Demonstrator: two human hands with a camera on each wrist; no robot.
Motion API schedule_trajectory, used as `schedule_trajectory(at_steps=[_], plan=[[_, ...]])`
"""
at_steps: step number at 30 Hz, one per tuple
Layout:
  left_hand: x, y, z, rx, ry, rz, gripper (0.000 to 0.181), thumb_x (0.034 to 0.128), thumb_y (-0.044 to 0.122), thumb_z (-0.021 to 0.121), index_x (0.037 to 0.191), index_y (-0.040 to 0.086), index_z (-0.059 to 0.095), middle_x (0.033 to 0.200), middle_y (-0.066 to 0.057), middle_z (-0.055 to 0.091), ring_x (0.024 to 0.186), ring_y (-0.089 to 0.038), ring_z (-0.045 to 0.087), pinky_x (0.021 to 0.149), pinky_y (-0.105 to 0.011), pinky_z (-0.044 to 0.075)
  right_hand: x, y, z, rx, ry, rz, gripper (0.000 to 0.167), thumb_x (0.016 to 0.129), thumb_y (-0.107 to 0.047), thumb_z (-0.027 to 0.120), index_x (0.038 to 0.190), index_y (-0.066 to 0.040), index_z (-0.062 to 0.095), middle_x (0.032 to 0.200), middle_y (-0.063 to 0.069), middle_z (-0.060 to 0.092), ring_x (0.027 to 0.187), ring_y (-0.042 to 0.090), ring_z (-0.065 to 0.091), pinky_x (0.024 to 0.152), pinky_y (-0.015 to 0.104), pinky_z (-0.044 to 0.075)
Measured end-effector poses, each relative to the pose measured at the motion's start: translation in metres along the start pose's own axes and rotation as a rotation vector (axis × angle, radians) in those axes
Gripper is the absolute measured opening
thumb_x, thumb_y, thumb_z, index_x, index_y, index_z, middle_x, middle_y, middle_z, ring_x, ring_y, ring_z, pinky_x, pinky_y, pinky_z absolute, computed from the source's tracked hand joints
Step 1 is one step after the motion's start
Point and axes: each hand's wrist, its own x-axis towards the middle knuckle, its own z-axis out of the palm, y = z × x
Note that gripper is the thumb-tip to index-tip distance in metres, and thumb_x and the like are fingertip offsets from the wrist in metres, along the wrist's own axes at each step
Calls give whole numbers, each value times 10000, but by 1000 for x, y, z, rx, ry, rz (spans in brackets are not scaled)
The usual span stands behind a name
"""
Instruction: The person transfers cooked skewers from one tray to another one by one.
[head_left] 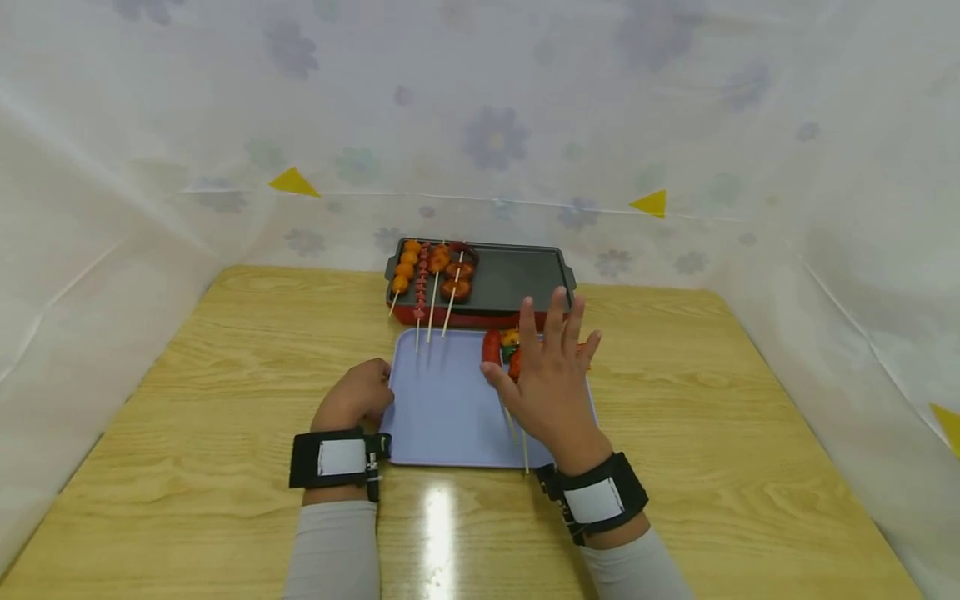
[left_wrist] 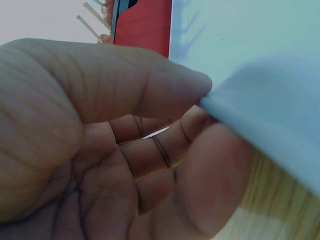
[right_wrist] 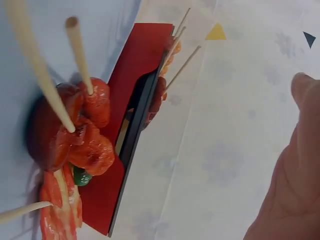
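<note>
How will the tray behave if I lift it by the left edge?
The tray is probably stiff: its edges look straight with the left hand pinching one. It may dip right, since its skewers lie toward that side. They could slide, as the surface looks smooth.

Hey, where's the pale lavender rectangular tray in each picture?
Head: the pale lavender rectangular tray lies just below centre.
Left wrist: upper right, its edge pinched by the left hand.
Right wrist: along the left side.
Shared landmark: the red-sided black rectangular grill, visible in all three.
</note>
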Motion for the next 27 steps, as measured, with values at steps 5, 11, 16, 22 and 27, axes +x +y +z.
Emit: schedule_trajectory(at_steps=[5,11,16,22,27], plan=[[-1,0,0,-9,-1,-4,381,844,-53,500,1222,-75,545,911,-133,597,675,-224,566,565,-305,455,-1,-1,-3,1,16,12,901,949,-720,225,1591,-168,-86,1597,109,-282,1454,385,-229,1065,685,-150],[-2,2,-1,-10,-7,-8,368,842,-54,502,1207,-75,544,887,-132,591,663,-223,563,552,-299,448,-2,15,-16,75,-98,202,906,962,-672,330,1594,-156,-65,1602,175,-237,1450,413,-223,1078,700,-91],[-3,4,-2,-1,-8,-16,371,841,-52,509,1209,-78,544,900,-135,598,685,-232,566,557,-302,454,-2,41,-25,109,-155,365,890,991,-550,478,1591,-80,20,1598,215,-204,1448,403,-225,1081,721,-9],[-4,4,-3,6,-10,-21,391,841,-44,516,1230,-80,535,902,-137,591,703,-238,566,561,-304,447,-9,71,-32,210,-240,512,861,1014,-383,535,1566,16,9,1585,323,-62,1453,503,10,1096,662,189],[-3,4,-1,0,-14,-31,419,855,-39,521,1272,-82,519,945,-148,597,722,-244,576,561,-306,454,-17,97,-28,327,-360,637,873,1022,-423,482,1556,25,-43,1581,337,40,1423,526,144,1093,645,226]])
